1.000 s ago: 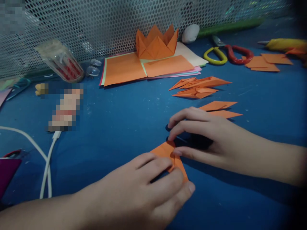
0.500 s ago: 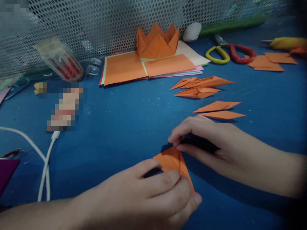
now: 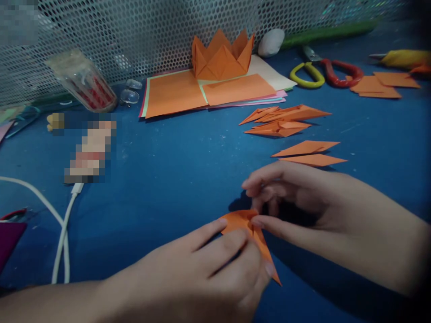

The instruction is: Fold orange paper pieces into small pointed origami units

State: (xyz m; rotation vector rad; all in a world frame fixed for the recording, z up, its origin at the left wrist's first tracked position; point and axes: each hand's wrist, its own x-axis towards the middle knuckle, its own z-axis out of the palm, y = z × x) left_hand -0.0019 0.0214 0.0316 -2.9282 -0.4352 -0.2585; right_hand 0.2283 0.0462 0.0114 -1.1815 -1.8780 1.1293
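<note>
A small folded piece of orange paper [image 3: 237, 220] lies between my two hands, low in the middle of the view. My left hand [image 3: 215, 273] grips it from the near side, fingertips pressing on its face and the pointed tail sticking out past the thumb. At the paper's top edge, my right hand [image 3: 303, 215] has its thumb on a flap, with other fingers curled close behind and the index finger raised away. Beyond that hand lie two folded orange points [image 3: 308, 148]. A cluster of similar folded orange pieces [image 3: 283, 120] sits farther back.
An orange paper crown [image 3: 224, 56] stands on stacked coloured sheets [image 3: 177, 95] by the mesh wall. Scissors [image 3: 308, 75], cut orange squares [image 3: 375, 89] and a white lump [image 3: 271, 42] are back right. A jar [image 3: 84, 83] and a white cable [image 3: 65, 237] are left.
My right hand has shifted slightly right and its index finger has lifted. The paper's top flap now bends up at the thumb, and more of its pointed tail shows under my left hand.
</note>
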